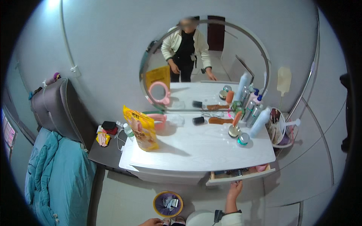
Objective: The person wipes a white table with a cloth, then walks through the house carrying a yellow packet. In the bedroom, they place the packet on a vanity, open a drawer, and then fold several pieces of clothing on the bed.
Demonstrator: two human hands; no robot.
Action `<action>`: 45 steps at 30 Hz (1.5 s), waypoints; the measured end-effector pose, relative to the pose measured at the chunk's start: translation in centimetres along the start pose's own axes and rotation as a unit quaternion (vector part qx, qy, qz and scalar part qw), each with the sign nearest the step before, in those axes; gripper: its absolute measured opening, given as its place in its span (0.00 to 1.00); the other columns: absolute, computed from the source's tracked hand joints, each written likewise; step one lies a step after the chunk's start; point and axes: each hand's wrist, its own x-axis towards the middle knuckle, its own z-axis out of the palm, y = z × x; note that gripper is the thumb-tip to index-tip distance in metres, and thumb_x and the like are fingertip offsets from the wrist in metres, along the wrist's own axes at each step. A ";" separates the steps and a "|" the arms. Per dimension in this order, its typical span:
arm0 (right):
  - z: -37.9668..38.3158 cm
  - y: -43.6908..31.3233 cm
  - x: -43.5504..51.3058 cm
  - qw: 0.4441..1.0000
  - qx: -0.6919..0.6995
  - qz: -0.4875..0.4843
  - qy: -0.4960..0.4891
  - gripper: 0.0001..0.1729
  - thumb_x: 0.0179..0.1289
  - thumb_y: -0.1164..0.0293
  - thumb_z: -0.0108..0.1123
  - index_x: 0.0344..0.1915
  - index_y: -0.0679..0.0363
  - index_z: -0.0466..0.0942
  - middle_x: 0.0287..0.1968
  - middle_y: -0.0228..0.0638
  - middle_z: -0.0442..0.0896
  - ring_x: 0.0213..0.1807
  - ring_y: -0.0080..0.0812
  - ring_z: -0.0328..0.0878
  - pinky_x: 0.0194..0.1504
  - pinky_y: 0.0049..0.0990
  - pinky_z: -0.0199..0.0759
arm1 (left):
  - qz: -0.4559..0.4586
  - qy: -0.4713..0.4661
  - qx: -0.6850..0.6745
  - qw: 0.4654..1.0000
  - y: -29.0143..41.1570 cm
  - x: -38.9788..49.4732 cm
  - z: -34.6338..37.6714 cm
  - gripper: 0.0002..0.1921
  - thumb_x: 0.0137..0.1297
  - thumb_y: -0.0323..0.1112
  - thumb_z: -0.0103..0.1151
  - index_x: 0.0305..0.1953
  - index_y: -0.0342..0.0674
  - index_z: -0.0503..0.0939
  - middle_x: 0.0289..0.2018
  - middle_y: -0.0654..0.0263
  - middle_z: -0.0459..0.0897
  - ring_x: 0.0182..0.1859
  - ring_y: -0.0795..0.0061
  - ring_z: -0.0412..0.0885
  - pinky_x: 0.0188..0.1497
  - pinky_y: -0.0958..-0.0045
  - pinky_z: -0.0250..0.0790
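Observation:
My right hand [236,188] is at the middle of the front of a white dressing-table drawer [240,178], its fingers gripping the front. The drawer is pulled partly out below the right side of the tabletop. Inside it lie dark small items and a pink object [261,167] at the right end. My left hand [152,222] hangs low at the bottom edge of the view, partly cut off, nearest to a yellow-rimmed waste bin [155,210]. Its fingers look loosely curled, and nothing clear shows in them.
The white dressing table [183,158] bears a yellow food pouch [142,131], a wooden comb [219,121], cosmetic jars [243,139] and several bottles [260,121] before a round mirror [206,56]. A white stool [202,219] stands below; a bed [68,169] is at left.

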 end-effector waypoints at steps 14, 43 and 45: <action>5.8 1.3 2.9 0.976 -0.183 -0.013 -0.118 0.23 0.65 0.76 0.54 0.60 0.64 0.69 0.48 0.39 0.77 0.43 0.31 0.76 0.41 0.28 0.75 | -0.049 0.119 -0.095 0.987 1.3 -15.5 -6.5 0.16 0.67 0.41 0.57 0.48 0.34 0.79 0.36 0.60 0.85 0.37 0.73 0.82 0.42 0.71 0.76; 30.4 -19.4 -68.4 -0.115 -0.339 0.218 -0.908 0.38 0.58 0.62 0.67 0.66 0.54 0.64 0.61 0.35 0.69 0.61 0.31 0.64 0.63 0.31 0.55 | -0.120 0.175 -0.591 0.778 -26.0 -63.9 -5.4 0.17 0.65 0.26 0.58 0.55 0.39 0.74 0.50 0.63 0.77 0.52 0.71 0.74 0.55 0.68 0.67; 32.7 -19.4 -70.6 -0.100 -0.324 0.178 -0.924 0.43 0.54 0.62 0.70 0.69 0.53 0.61 0.63 0.36 0.68 0.65 0.32 0.63 0.67 0.32 0.52 | -0.067 0.189 -0.573 0.795 -26.8 -64.0 -5.7 0.19 0.65 0.26 0.58 0.57 0.39 0.73 0.51 0.63 0.77 0.52 0.71 0.74 0.56 0.69 0.67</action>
